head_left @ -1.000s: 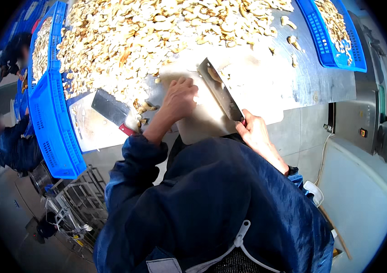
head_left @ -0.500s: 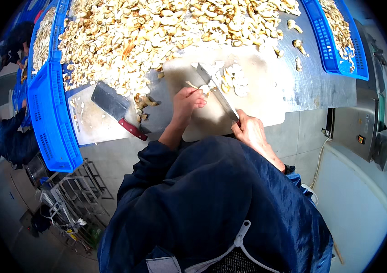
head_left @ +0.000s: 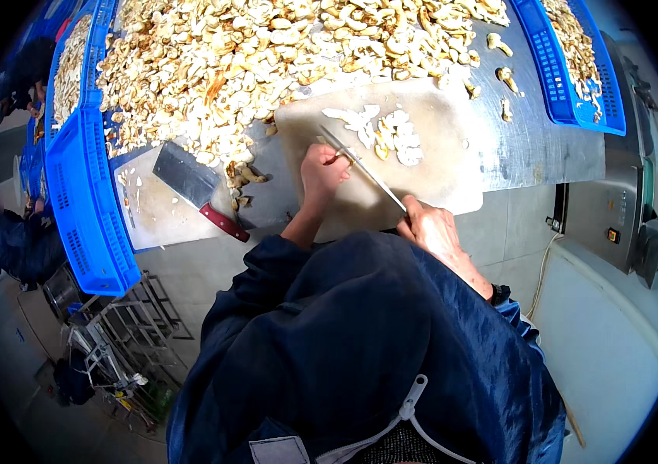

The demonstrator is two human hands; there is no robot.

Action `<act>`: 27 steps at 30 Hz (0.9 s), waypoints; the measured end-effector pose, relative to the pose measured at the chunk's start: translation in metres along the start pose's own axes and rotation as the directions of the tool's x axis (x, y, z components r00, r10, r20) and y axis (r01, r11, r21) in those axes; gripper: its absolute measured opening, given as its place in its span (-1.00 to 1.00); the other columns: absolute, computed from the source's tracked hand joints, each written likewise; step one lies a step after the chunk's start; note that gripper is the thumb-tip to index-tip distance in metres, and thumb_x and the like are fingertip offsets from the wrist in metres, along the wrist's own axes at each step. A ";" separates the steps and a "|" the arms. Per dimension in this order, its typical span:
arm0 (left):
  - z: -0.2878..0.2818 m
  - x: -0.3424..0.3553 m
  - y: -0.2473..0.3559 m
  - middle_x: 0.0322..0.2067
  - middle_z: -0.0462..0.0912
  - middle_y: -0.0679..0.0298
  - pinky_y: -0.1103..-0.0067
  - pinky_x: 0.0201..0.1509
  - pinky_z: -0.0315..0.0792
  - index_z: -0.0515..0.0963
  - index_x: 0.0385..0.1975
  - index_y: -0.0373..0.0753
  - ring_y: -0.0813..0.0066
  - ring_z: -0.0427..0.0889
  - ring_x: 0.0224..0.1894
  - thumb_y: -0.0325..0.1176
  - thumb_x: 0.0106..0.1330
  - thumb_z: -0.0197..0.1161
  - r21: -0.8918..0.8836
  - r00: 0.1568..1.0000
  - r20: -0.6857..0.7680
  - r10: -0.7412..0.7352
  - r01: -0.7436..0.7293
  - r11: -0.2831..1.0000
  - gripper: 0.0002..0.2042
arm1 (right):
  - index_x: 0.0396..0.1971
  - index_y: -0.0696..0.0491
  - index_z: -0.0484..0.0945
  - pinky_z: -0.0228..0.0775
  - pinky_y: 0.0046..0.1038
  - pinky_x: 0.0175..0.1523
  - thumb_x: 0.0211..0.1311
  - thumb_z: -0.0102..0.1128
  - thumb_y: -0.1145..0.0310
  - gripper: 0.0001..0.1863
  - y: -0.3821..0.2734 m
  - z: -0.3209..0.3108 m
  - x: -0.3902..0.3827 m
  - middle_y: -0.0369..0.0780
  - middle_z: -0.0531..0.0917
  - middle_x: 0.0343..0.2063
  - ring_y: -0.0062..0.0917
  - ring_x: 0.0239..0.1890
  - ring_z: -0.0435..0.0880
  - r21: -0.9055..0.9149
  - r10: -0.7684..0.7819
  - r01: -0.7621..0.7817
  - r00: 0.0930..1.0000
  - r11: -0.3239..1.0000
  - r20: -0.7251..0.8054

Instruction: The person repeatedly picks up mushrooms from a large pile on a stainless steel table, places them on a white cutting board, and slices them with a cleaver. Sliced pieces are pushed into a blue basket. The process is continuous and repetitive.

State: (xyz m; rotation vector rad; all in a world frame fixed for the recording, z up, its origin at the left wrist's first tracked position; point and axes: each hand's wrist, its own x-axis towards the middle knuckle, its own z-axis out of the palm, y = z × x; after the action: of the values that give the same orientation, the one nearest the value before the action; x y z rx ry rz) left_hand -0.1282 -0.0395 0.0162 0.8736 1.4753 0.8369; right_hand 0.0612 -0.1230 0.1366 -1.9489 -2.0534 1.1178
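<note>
My right hand is closed on the handle of a knife, its narrow-looking blade angled up and left across a pale cutting board. My left hand is curled beside the blade near its tip, pinching a small, mostly hidden mushroom piece. White and tan sliced mushroom pieces lie on the board right of the blade. A wide heap of mushrooms covers the metal table beyond. To the left, a cleaver with a red handle rests on a second pale board.
An empty-looking blue crate is at the left, behind it a filled one. Another filled blue crate is at the right. Two co-workers are at far left. Metal racks and steel equipment flank me.
Over the last second the knife has tilted edge-down and shifted slightly left. Pale slices now show right of it. My left hand moved slightly right and turned, its fingers gathering by the blade.
</note>
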 end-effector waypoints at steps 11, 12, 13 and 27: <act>0.002 -0.002 -0.007 -0.57 0.58 0.18 0.64 -0.54 0.41 0.33 -0.40 -0.35 0.57 0.54 -0.63 -0.56 0.08 0.26 -0.055 0.998 -0.031 0.046 -0.048 0.997 -0.79 | -0.39 0.18 0.37 0.44 -0.16 -0.30 0.06 0.06 0.45 -0.85 0.011 -0.042 0.005 0.00 0.56 -0.63 -0.06 -0.49 0.60 -0.085 -0.076 0.087 0.989 0.993 0.126; 0.002 -0.001 -0.007 -0.58 0.58 0.18 0.63 -0.54 0.42 0.33 -0.40 -0.35 0.58 0.53 -0.63 -0.56 0.08 0.26 -0.037 0.999 -0.035 0.035 -0.036 0.999 -0.79 | -0.40 0.19 0.37 0.44 -0.16 -0.30 0.05 0.08 0.47 -0.86 0.011 -0.046 0.006 0.00 0.54 -0.68 -0.06 -0.50 0.60 -0.115 -0.086 0.100 0.988 0.988 0.126; 0.002 -0.001 -0.007 -0.58 0.58 0.19 0.63 -0.54 0.42 0.33 -0.40 -0.35 0.58 0.53 -0.63 -0.57 0.08 0.26 -0.020 0.999 -0.039 0.023 -0.024 0.999 -0.79 | -0.40 0.19 0.37 0.44 -0.17 -0.30 0.05 0.08 0.48 -0.86 0.012 -0.049 0.006 -0.01 0.54 -0.68 -0.06 -0.50 0.60 -0.123 -0.089 0.106 0.986 0.987 0.138; 0.001 -0.001 -0.015 -0.57 0.57 0.19 0.63 -0.53 0.43 0.31 -0.38 -0.33 0.59 0.53 -0.61 -0.56 0.09 0.25 -0.046 0.999 -0.006 0.033 -0.034 0.998 -0.78 | -0.36 0.19 0.36 0.46 -0.14 -0.29 0.09 0.06 0.46 -0.84 0.017 -0.019 0.022 0.04 0.56 -0.64 -0.03 -0.49 0.61 -0.108 -0.052 0.072 0.983 0.992 0.177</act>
State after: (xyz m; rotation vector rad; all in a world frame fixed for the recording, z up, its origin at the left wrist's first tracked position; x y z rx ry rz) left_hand -0.1282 -0.0470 0.0030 0.8640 1.4437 0.8954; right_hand 0.0814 -0.0965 0.1317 -1.8815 -2.2979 1.2223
